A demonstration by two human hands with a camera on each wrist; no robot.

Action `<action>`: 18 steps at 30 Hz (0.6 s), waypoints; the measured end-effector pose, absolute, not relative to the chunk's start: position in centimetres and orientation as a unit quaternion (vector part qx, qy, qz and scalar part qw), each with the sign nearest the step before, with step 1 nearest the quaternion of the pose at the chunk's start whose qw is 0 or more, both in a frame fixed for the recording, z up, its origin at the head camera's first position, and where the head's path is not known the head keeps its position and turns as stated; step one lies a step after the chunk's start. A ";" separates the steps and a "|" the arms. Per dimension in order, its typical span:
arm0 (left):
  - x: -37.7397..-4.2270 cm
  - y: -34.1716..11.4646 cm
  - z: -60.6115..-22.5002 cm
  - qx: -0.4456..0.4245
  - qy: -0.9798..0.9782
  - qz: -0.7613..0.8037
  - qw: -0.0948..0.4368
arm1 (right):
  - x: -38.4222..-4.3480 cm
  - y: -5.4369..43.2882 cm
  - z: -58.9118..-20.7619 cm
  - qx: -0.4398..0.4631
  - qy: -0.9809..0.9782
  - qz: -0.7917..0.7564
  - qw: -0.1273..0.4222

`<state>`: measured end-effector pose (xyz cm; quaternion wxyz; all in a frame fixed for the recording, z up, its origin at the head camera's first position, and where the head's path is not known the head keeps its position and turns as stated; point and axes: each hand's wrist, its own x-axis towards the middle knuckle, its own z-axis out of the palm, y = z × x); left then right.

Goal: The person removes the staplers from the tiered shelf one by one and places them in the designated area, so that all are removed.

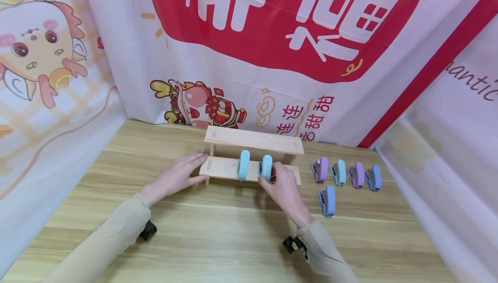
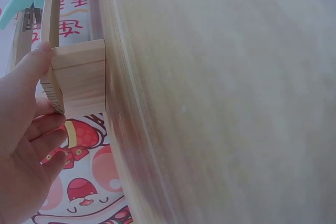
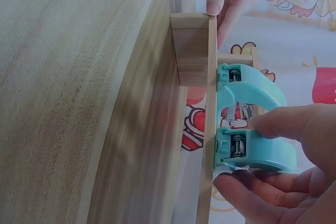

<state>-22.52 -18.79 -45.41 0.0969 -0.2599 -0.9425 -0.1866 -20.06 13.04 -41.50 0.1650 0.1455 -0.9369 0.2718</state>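
Note:
A small two-step wooden rack [image 1: 225, 167] stands at the back of the table. My left hand [image 1: 182, 173] holds the left end of its lower step, thumb on the front edge in the left wrist view and fingers behind. Two turquoise staplers sit on that step, side by side with a gap between them. My right hand [image 1: 285, 191] pinches the right-hand stapler [image 3: 262, 150] between thumb and fingers, its base against the board. The other stapler [image 1: 243, 165] stands upright to its left, untouched.
Right of the rack, a row holds a purple stapler [image 1: 321, 170], a turquoise stapler [image 1: 340, 172], another purple stapler [image 1: 357, 175] and a blue stapler [image 1: 375, 178]. A second blue stapler [image 1: 328, 201] lies nearer the front. A printed cloth [image 1: 128, 49] hangs behind the rack.

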 end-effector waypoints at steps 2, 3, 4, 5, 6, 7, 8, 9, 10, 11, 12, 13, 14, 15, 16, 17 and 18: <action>-22.5 -18.8 -45.4 -0.259 -0.943 -0.186 0.095 | -20.1 13.1 -41.5 0.150 -0.935 0.271 0.173; -22.5 -18.8 -45.4 -0.258 -0.944 -0.185 0.093 | -20.1 13.2 -41.5 0.150 -0.935 0.270 0.175; -22.5 -18.8 -45.4 -0.257 -0.944 -0.185 0.091 | -20.1 13.2 -41.4 0.149 -0.935 0.270 0.176; -22.5 -18.8 -45.4 -0.257 -0.945 -0.184 0.091 | -20.1 13.2 -41.4 0.148 -0.935 0.271 0.176; -22.6 -18.8 -45.4 -0.256 -0.945 -0.183 0.090 | -20.1 13.3 -41.4 0.145 -0.935 0.272 0.175; -22.6 -18.8 -45.4 -0.256 -0.945 -0.183 0.091 | -20.1 13.3 -41.4 0.143 -0.936 0.273 0.173; -22.6 -18.8 -45.4 -0.256 -0.945 -0.183 0.092 | -20.1 13.3 -41.4 0.139 -0.936 0.274 0.171; -22.6 -18.8 -45.5 -0.257 -0.944 -0.182 0.093 | -20.1 13.4 -41.4 0.136 -0.937 0.275 0.169; -22.6 -18.8 -45.5 -0.258 -0.944 -0.182 0.095 | -20.1 13.4 -41.4 0.134 -0.937 0.275 0.166; -22.7 -18.8 -45.5 -0.259 -0.944 -0.181 0.097 | -20.1 13.5 -41.4 0.131 -0.938 0.277 0.164; -22.7 -18.8 -45.6 -0.259 -0.944 -0.181 0.098 | -20.1 13.5 -41.4 0.128 -0.938 0.280 0.161; -22.7 -18.8 -45.6 -0.259 -0.944 -0.180 0.098 | -20.1 13.5 -41.3 0.126 -0.938 0.281 0.159; -22.7 -18.8 -45.6 -0.257 -0.944 -0.180 0.097 | -20.1 13.6 -41.3 0.124 -0.938 0.283 0.157; -22.7 -18.7 -45.6 -0.256 -0.945 -0.179 0.096 | -20.1 13.6 -41.3 0.122 -0.938 0.285 0.155; -22.7 -18.7 -45.6 -0.255 -0.945 -0.179 0.094 | -20.1 13.6 -41.3 0.120 -0.938 0.287 0.153; -22.7 -18.7 -45.6 -0.254 -0.946 -0.178 0.093 | -20.1 13.7 -41.3 0.118 -0.938 0.289 0.152; -22.6 -18.7 -45.5 -0.254 -0.946 -0.179 0.091 | -20.1 13.7 -41.3 0.117 -0.938 0.290 0.153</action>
